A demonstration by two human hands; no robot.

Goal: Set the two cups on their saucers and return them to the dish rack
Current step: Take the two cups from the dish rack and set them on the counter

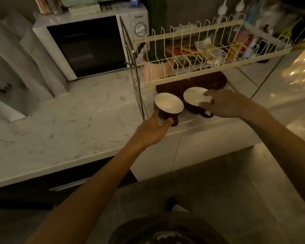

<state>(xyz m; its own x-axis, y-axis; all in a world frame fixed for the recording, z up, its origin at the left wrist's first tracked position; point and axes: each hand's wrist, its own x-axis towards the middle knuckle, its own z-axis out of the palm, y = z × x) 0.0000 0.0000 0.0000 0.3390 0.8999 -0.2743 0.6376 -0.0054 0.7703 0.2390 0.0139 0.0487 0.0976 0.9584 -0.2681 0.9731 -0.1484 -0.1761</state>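
Observation:
Two brown cups with white insides are at the front of the dish rack's lower level. My left hand (152, 130) grips the left cup (168, 104) from below, thumb by its handle. My right hand (224, 103) holds the right cup (194, 99) by its rim, fingers curled over the edge, its handle pointing toward me. Behind the cups, two dark brown saucers (208, 81) lie under the rack's upper tier, partly hidden by it. I cannot tell whether the cups touch the saucers.
The cream wire dish rack (213, 41) stands on a marble counter (69, 124), its upper tier holding packets. A white microwave (88, 44) sits to the left, a pink pot (155, 69) behind the rack. The counter edge runs just below my hands.

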